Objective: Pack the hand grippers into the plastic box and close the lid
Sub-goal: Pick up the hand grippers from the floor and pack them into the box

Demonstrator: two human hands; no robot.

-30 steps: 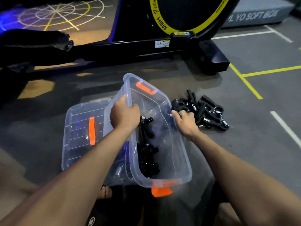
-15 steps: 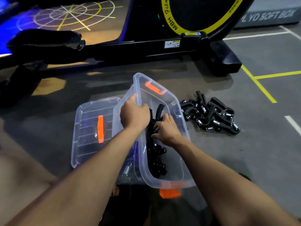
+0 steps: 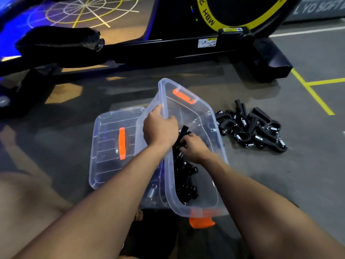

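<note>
A clear plastic box (image 3: 211, 116) with orange latches stands tilted on the floor, its opening turned to the right. My left hand (image 3: 158, 128) grips its upper long rim. My right hand (image 3: 194, 146) is inside the box, fingers curled on a black hand gripper (image 3: 183, 130) at the top of a row of black grippers (image 3: 186, 182) lying along the box's lower side. A pile of several loose black hand grippers (image 3: 253, 128) lies on the floor to the right of the box. The clear lid (image 3: 110, 146) with an orange handle lies flat to the left, partly under the box.
A black exercise machine (image 3: 186, 47) with a yellow-ringed wheel stands across the floor behind the box, its foot (image 3: 272, 60) at the back right. Yellow floor lines (image 3: 313, 94) run at the right. My knee (image 3: 24, 199) is at the lower left.
My right hand went from the pile side of the box rim into the box with a black gripper and now sets it among the others. My left hand kept its grip on the rim.
</note>
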